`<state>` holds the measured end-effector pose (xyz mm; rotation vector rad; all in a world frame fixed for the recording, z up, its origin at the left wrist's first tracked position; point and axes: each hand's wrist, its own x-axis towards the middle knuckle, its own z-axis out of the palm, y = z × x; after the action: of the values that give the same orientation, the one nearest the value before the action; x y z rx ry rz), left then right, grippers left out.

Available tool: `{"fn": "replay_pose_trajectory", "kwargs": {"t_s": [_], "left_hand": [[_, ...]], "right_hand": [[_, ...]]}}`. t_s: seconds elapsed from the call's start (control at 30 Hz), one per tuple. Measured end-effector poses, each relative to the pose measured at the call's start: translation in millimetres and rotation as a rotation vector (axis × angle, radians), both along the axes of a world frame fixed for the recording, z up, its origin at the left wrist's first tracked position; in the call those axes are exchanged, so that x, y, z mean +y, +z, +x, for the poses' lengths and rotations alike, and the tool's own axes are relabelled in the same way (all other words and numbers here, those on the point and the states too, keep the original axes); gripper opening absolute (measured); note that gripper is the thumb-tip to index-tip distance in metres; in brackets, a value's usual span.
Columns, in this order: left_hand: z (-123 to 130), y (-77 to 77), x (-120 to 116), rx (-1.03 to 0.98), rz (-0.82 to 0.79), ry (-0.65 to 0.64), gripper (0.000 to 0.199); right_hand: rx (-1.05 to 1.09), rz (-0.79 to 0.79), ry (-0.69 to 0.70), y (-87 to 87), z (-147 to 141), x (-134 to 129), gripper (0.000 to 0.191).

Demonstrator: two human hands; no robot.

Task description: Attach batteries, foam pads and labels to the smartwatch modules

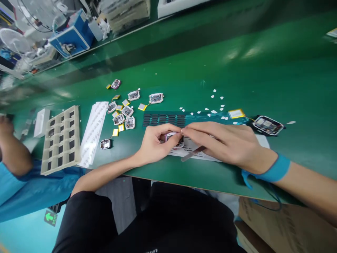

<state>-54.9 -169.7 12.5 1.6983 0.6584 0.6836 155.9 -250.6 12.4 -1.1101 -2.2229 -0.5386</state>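
My left hand [156,144] is closed around the edges of a small watch case [179,143] with a pinkish side and an exposed circuit inside, partly covered by the fingers. My right hand [226,142], wearing a blue wrist strap [279,168], is closed on a thin flat metal tool [193,154] whose rounded end sticks out below the fingers. Its thumb and forefinger tips meet at the case's upper edge; what they pinch there is too small to name. Beneath both hands lies a white printed sheet [210,155]. Behind them is a sheet of black adhesive strips [163,119].
Several open watch cases [127,111] with yellow-edged batteries lie left of centre. Another case [268,125] and its wired battery [236,113] sit right, near scattered white tabs [212,111]. Further left are white strips [93,133], a compartment tray [60,140] and a co-worker's arm [13,147].
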Motion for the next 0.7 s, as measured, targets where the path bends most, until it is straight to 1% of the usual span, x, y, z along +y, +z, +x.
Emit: {"fn": "replay_pose_trajectory", "kwargs": {"t_s": [0.13,0.27,0.4,0.5,0.57,0.7], "left_hand": [[-1,3.2,-9,-0.007,0.163,0.042,0.016],[1,1.5,-13,-0.068,0.265,0.093,0.012],[4,-2.0,-14,-0.097,0.310,0.107,0.011],[5,-3.1,-14,-0.102,0.333,0.132,0.011],[5,-3.0,-14,-0.116,0.367,0.138,0.009],[5,-1.2,-13,-0.144,0.392,0.129,0.007]], "right_hand": [[0.035,-0.042,-0.020,-2.8,-3,-8,0.028],[0.116,-0.141,-0.002,0.0,-8,-10,0.027],[0.283,-0.235,0.007,4.4,-11,-6,0.050],[0.304,-0.270,0.000,7.9,-13,-6,0.067],[0.313,-0.301,-0.005,11.0,-13,-6,0.072],[0.345,-0.372,-0.011,18.8,-11,-8,0.075]]}}
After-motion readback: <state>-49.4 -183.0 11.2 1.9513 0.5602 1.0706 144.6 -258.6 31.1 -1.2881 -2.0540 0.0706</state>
